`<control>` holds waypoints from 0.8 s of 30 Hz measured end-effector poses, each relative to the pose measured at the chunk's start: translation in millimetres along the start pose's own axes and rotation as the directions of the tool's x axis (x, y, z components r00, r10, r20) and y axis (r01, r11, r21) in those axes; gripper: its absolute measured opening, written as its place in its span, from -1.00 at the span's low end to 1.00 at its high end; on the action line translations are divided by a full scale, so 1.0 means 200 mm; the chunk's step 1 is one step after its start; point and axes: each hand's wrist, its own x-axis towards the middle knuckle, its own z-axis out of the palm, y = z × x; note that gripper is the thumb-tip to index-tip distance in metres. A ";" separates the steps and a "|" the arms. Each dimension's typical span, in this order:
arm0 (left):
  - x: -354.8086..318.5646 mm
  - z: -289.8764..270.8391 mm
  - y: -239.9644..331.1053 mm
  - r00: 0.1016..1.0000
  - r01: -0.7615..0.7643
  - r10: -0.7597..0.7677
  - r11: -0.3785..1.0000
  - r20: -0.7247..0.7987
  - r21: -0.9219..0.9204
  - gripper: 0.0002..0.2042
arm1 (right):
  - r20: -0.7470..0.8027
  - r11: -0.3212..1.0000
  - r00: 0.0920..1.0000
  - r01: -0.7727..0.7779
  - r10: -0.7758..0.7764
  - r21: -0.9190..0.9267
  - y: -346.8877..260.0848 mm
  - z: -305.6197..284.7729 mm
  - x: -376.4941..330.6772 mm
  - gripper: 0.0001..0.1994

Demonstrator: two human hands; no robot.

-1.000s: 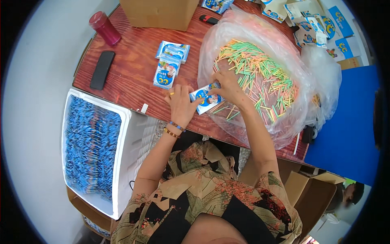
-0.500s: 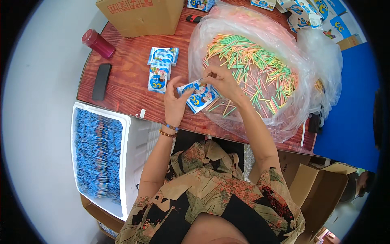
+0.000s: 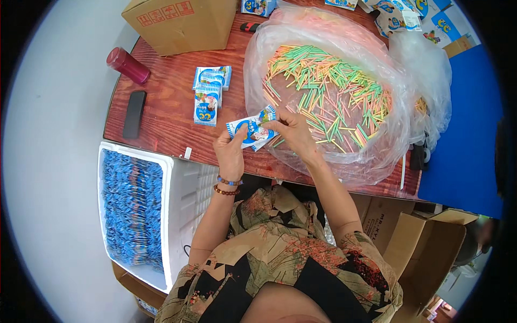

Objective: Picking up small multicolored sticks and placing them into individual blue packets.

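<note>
Small blue-and-white printed packets [image 3: 251,134], overlapping one another, are held between my two hands near the table's front edge. My left hand [image 3: 230,155] closes on their left side, thumb across the front. My right hand [image 3: 295,134] pinches the right side, just in front of the plastic bag's near opening. A little farther left, several similar packets [image 3: 206,107] lie in an overlapping stack. To the right spreads a large clear plastic bag [image 3: 396,70], holding loose thin sticks [image 3: 323,70] in green, yellow, pink and orange.
A white foam box [image 3: 168,215] full of blue packets stands at the left. On the wooden table [image 3: 169,116] are a black phone [image 3: 134,114], a dark pink bottle [image 3: 129,65] and a cardboard box [image 3: 186,27]. An open carton [image 3: 431,258] sits at lower right.
The held packets have turned, and their right end now points up and away. My right hand has come down and its pinch has shifted on them. The whole view has shifted slightly.
</note>
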 end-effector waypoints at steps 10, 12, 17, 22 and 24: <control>-0.01 -0.03 -0.01 0.969 0.238 -0.245 0.944 -0.005 -0.228 -0.85 | -0.103 0.944 0.982 0.182 -0.159 0.276 -0.10 -0.08 -0.07 -0.86; -0.02 -0.02 -0.01 0.965 0.258 -0.262 0.938 0.013 -0.232 -0.84 | 0.098 0.831 0.848 0.530 -0.521 -0.169 -0.11 -0.13 -0.08 -0.73; -0.05 0.01 0.00 0.962 0.265 -0.247 0.946 0.117 -0.186 -0.74 | 0.241 0.762 0.809 0.586 -0.536 -0.276 -0.11 -0.08 -0.07 -0.72; -0.07 0.05 0.03 0.966 0.258 -0.243 0.941 0.093 -0.218 -0.81 | 0.295 0.717 0.780 0.624 -0.552 -0.309 -0.09 -0.10 -0.08 -0.76; -0.05 0.04 0.02 0.971 0.234 -0.220 0.953 0.093 -0.194 -0.79 | 0.253 0.754 0.796 0.604 -0.550 -0.258 -0.06 -0.10 -0.05 -0.77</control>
